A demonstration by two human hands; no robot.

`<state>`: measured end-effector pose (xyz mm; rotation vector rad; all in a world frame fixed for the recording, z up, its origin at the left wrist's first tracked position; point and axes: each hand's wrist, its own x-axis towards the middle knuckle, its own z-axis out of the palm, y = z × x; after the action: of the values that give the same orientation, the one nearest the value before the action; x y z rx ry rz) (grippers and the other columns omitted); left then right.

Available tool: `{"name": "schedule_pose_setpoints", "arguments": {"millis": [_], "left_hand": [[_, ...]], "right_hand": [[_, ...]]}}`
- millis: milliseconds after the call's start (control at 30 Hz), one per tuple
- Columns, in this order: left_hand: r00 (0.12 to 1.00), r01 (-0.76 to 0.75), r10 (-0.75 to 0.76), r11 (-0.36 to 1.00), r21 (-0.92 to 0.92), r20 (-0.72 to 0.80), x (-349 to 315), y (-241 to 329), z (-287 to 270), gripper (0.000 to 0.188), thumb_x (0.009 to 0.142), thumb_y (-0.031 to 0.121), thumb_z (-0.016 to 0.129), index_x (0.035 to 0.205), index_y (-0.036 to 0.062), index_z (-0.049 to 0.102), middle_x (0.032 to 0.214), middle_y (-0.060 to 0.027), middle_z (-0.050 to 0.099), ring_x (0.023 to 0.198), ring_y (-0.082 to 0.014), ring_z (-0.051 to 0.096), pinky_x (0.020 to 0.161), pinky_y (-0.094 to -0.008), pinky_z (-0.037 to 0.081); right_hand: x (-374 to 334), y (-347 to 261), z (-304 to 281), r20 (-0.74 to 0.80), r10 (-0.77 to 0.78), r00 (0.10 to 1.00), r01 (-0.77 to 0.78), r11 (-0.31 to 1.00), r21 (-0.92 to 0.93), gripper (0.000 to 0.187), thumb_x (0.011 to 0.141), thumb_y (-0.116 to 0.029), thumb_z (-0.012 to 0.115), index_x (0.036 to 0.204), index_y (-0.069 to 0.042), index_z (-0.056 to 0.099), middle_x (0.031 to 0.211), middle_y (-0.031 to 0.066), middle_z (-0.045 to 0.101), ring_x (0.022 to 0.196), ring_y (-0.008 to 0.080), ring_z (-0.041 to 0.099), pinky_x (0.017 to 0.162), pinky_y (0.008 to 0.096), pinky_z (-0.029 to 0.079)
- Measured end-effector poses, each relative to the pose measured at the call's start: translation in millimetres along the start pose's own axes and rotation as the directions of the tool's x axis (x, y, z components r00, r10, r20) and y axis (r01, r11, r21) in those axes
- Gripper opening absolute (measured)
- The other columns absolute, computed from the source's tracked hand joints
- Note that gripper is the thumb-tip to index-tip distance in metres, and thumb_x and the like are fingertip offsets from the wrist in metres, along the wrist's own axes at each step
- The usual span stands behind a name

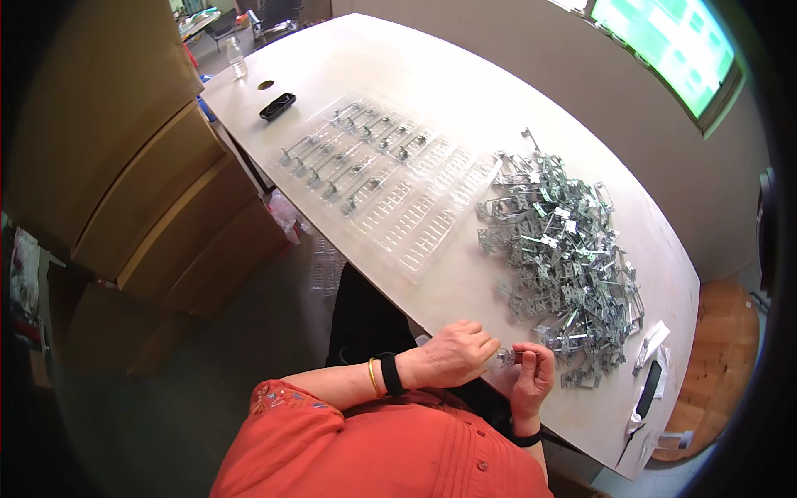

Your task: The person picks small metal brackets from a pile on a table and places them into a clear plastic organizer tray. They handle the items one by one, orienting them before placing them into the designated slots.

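My left hand (pixel 455 355) is closed, its fingers bent down at the table's near edge. Facing it, my right hand (pixel 534 378) pinches between thumb and fingers. A small silvery metal bracket (pixel 504 357) lies between the two hands and both seem to grip it; its far parts are hidden by the fingers. Just beyond my right hand rises a large heap of similar metal brackets (pixel 573 249) with thin rods. Farther left lies a clear plastic tray (pixel 413 259) with slots; several brackets (pixel 332 178) sit in its far and left slots.
The white table (pixel 398 58) carries a black open case (pixel 277 106) and a clear bottle (pixel 236 60) at far left. A dark-handled tool (pixel 647 400) lies by white wrapping at right. Stacked cardboard boxes (pixel 166 199) stand left; a round wooden stool top (pixel 718 365) is at right.
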<state>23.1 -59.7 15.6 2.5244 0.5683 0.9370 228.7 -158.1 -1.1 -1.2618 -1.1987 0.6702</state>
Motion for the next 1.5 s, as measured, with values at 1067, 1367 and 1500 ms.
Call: {"name": "schedule_pose_setpoints", "arguments": {"millis": [1067, 1367, 1500], "left_hand": [[0.900, 0.260, -0.378, 0.866, -0.428, -0.216, -4.0, -25.3, -14.1, 0.055, 0.082, 0.007, 0.085, 0.129, 0.0018, 0.059, 0.108, -0.0152, 0.068, 0.099, -0.0331, 0.070, 0.091, -0.0426, 0.057], [0.895, 0.333, -0.402, 0.890, -0.311, -0.191, -17.1, -36.2, -26.0, 0.059, 0.078, 0.008, 0.089, 0.131, 0.0024, 0.063, 0.116, -0.0163, 0.070, 0.112, -0.0364, 0.067, 0.101, -0.0447, 0.053], [0.905, 0.346, -0.357, 0.934, -0.087, -0.231, -20.9, -37.0, -32.3, 0.062, 0.075, 0.010, 0.089, 0.130, 0.0029, 0.064, 0.121, -0.0172, 0.068, 0.116, -0.0383, 0.064, 0.101, -0.0463, 0.052]], "right_hand": [[1.7, -1.8, -0.5, -0.046, 0.115, 0.992, -0.115, 0.993, -0.010, 0.014, 0.115, -0.018, 0.059, 0.120, -0.006, 0.063, 0.106, 0.0059, 0.071, 0.078, 0.0099, 0.063, 0.073, 0.0251, 0.054], [3.1, -2.6, 1.2, -0.025, 0.111, 0.993, -0.111, 0.994, 0.007, 0.009, 0.114, -0.012, 0.059, 0.120, -0.006, 0.063, 0.108, 0.0052, 0.072, 0.080, 0.0086, 0.064, 0.075, 0.0250, 0.055], [-0.4, -5.2, 0.8, -0.028, 0.123, 0.992, -0.123, 0.992, 0.020, 0.010, 0.114, -0.013, 0.059, 0.121, -0.006, 0.063, 0.109, 0.0047, 0.073, 0.081, 0.0083, 0.064, 0.076, 0.0249, 0.055]]}}
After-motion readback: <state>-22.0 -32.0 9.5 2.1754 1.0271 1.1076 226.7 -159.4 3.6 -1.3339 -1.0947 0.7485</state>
